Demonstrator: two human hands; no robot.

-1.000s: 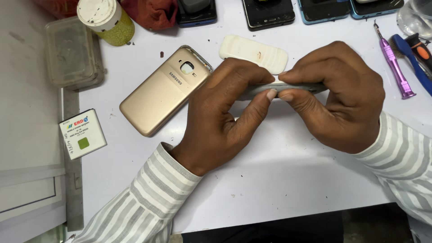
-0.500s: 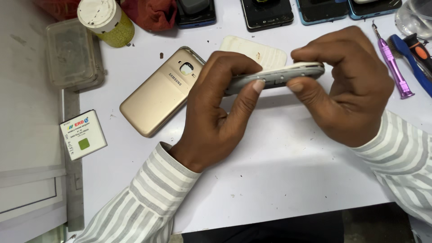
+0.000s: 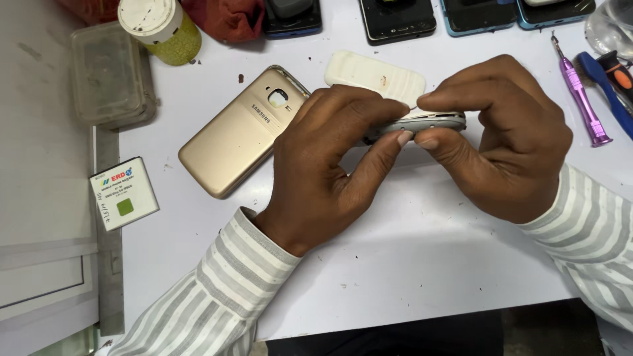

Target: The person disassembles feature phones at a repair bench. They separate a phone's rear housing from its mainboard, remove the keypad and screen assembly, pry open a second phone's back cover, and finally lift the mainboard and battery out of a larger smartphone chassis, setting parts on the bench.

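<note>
Both my hands hold a slim phone body [image 3: 428, 122] edge-on above the white table [image 3: 409, 264]. My left hand [image 3: 330, 158] grips its left end with thumb underneath and fingers over the top. My right hand [image 3: 508, 138] pinches its right end between thumb and forefinger. Only the phone's silver side rim shows; the rest is hidden by my fingers. A gold phone back cover [image 3: 244, 132] lies just left of my left hand. A white padded piece [image 3: 376, 76] lies behind the phone.
A white battery [image 3: 124, 193] lies at the left table edge. A yellow-green jar [image 3: 161, 26] and a clear plastic box [image 3: 109, 72] stand far left. Several phones [image 3: 399, 16] line the far edge. A purple screwdriver [image 3: 580, 99] and blue tool [image 3: 606, 86] lie at the right.
The phone was tilted up and raised half a second ago; now it is lowered and level again, with both hands drawn slightly closer to the table.
</note>
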